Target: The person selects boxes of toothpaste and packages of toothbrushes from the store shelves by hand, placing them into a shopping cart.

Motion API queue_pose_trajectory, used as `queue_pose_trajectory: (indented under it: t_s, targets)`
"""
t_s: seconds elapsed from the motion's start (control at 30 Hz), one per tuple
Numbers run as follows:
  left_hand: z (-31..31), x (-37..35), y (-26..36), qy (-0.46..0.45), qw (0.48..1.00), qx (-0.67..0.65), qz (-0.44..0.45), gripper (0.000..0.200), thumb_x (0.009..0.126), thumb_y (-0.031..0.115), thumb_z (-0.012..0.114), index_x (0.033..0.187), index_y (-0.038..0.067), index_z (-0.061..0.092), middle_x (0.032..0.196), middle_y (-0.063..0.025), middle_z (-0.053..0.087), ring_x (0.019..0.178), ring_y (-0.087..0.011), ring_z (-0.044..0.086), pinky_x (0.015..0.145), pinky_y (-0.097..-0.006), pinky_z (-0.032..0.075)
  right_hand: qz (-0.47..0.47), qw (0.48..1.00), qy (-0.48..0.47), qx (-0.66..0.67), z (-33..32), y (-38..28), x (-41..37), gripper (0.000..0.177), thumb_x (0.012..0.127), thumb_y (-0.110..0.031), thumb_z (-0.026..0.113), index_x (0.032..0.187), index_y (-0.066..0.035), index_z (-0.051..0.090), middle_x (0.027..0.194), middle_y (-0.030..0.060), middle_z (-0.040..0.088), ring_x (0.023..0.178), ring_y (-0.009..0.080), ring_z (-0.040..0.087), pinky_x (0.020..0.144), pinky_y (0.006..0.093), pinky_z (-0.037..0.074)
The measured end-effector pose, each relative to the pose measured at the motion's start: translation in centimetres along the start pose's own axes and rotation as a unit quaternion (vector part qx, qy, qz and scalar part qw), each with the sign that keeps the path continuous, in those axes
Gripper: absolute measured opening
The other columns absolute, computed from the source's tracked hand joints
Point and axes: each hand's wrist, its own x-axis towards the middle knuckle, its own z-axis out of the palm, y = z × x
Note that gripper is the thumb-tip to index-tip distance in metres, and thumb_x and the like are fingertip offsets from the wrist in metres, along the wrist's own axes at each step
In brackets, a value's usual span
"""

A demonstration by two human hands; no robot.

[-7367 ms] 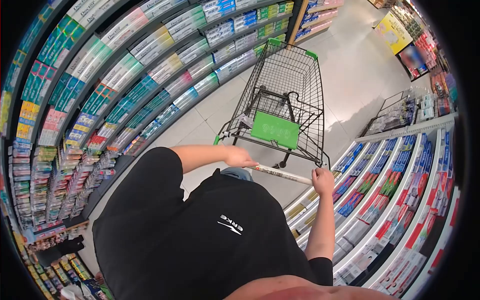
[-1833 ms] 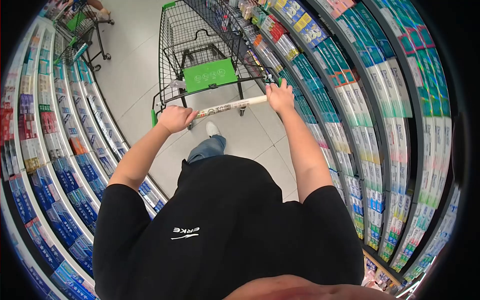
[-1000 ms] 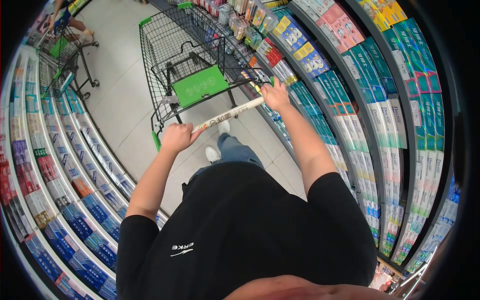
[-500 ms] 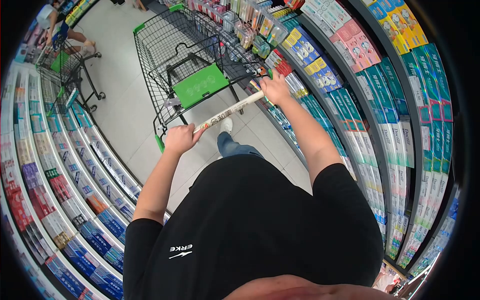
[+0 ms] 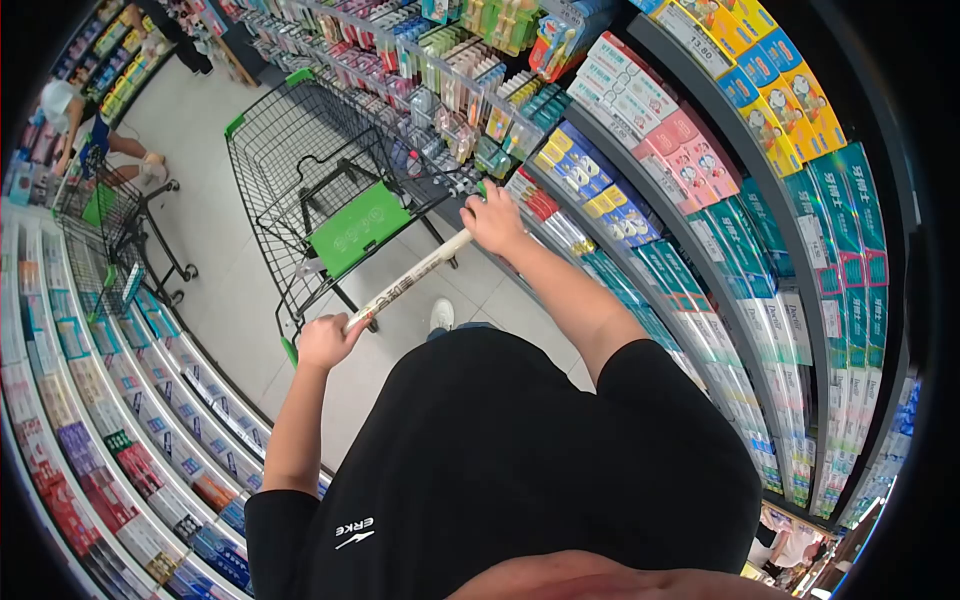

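A wire shopping cart [image 5: 285, 170] with green corner caps stands in front of me, and nothing shows in its basket. Its pale push bar [image 5: 415, 277] runs at a slant, lower at the left. My left hand [image 5: 325, 341] is wrapped round the bar's left end. Round the right end, close to the shelves, my right hand [image 5: 492, 220] is closed. Between the hands and the basket is a green panel [image 5: 358, 228] with white print. A white shoe [image 5: 441, 315] shows on the floor below the bar.
Shelves of boxed goods [image 5: 640, 190] curve along the right, with hanging packets [image 5: 440, 70] beyond. More shelves [image 5: 130, 400] line the left. At the upper left a person [image 5: 62, 105] is beside another cart [image 5: 105, 205]. Another person's dark legs [image 5: 185, 35] show farther off.
The cart, the bar and both my hands have shifted left and down in view, and the bar slants more steeply. The right shelves' goods also sit lower and farther left. Both hands still hold the bar.
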Motion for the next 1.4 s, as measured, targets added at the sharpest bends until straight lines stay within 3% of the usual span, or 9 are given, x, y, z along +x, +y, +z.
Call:
queue_pose_trajectory:
  t_s: [0.17,0.27,0.37,0.53,0.7,0.8,1.0,1.1,1.4]
  targets:
    - [-0.1,2.6,-2.4,0.024,1.000,0.018,0.005,0.062,0.095,0.061,0.069,0.065,0.007,0.064,0.063,-0.0152,0.066,0.060,-0.0375,0.067,0.057,-0.0476,0.055,-0.008,0.995,0.070,0.065,-0.3,0.4,4.0,0.055,0.095,-0.050,0.072,0.132,-0.010,0.062,0.151,0.0247,0.052,0.138,0.0422,0.050,0.110,0.0539,0.045]
    - [-0.8,4.1,-2.7,0.023,1.000,0.015,0.002,0.060,0.095,0.059,0.069,0.065,0.007,0.065,0.063,-0.0150,0.066,0.060,-0.0372,0.068,0.056,-0.0474,0.055,0.069,0.927,0.251,0.269,-3.8,0.6,7.9,0.063,0.091,-0.033,0.081,0.135,0.005,0.056,0.133,0.0291,0.065,0.127,0.0459,0.060,0.109,0.0481,0.047]
    - [-0.8,5.5,-3.1,0.027,1.000,0.015,-0.002,0.059,0.096,0.057,0.069,0.065,0.007,0.064,0.064,-0.0150,0.067,0.060,-0.0374,0.068,0.056,-0.0476,0.055,0.093,0.901,0.343,0.249,-8.6,2.0,12.5,0.091,0.092,-0.029,0.080,0.159,0.008,0.031,0.162,0.0323,0.039,0.148,0.0470,0.042,0.123,0.0494,0.033]
    - [-0.9,7.6,-3.3,0.039,0.999,0.012,-0.002,0.057,0.096,0.055,0.070,0.066,0.007,0.063,0.064,-0.0150,0.066,0.060,-0.0379,0.067,0.056,-0.0483,0.054,0.107,0.873,0.414,0.235,-13.0,2.9,16.6,0.100,0.094,-0.023,0.076,0.165,0.008,0.012,0.170,0.0331,0.019,0.159,0.0471,0.020,0.130,0.0511,0.019]
    - [-0.9,9.0,-4.0,0.031,0.999,0.007,0.004,0.055,0.097,0.053,0.070,0.067,0.007,0.062,0.064,-0.0148,0.065,0.060,-0.0380,0.067,0.055,-0.0486,0.054,0.123,0.846,0.446,0.265,-14.3,3.6,18.8,0.096,0.095,-0.018,0.073,0.165,0.008,0.013,0.170,0.0341,0.018,0.158,0.0485,0.021,0.129,0.0529,0.019]
    - [-1.0,9.4,-4.4,0.030,1.000,0.007,0.006,0.055,0.097,0.052,0.070,0.067,0.007,0.061,0.064,-0.0145,0.065,0.060,-0.0379,0.067,0.055,-0.0487,0.053,0.155,0.814,0.495,0.261,-14.8,4.1,19.8,0.088,0.093,-0.014,0.074,0.161,0.009,0.023,0.157,0.0308,0.035,0.145,0.0456,0.041,0.123,0.0482,0.032]
    - [-1.0,9.7,-4.9,0.029,0.999,0.012,0.008,0.054,0.097,0.052,0.069,0.068,0.007,0.061,0.064,-0.0144,0.065,0.060,-0.0381,0.067,0.055,-0.0490,0.053,0.182,0.767,0.535,0.304,-15.3,5.2,22.1,0.071,0.096,-0.009,0.072,0.155,0.004,0.034,0.149,0.0244,0.039,0.122,0.0337,0.061,0.104,0.0416,0.051]
    - [-1.0,9.6,-4.7,0.026,1.000,0.009,0.006,0.055,0.097,0.053,0.069,0.068,0.007,0.061,0.065,-0.0148,0.065,0.061,-0.0386,0.067,0.055,-0.0492,0.054,0.173,0.722,0.497,0.449,-17.0,4.0,21.4,0.060,0.098,-0.013,0.070,0.147,0.005,0.039,0.143,0.0241,0.045,0.131,0.0410,0.051,0.114,0.0503,0.041]
    - [-1.3,9.6,-4.5,0.031,0.999,0.008,0.002,0.057,0.097,0.054,0.069,0.067,0.006,0.061,0.066,-0.0165,0.066,0.062,-0.0396,0.068,0.056,-0.0494,0.054,0.227,0.730,0.542,0.349,-17.1,5.2,23.5,0.048,0.098,-0.019,0.072,0.135,0.000,0.048,0.126,0.0204,0.055,0.120,0.0382,0.056,0.104,0.0487,0.045]
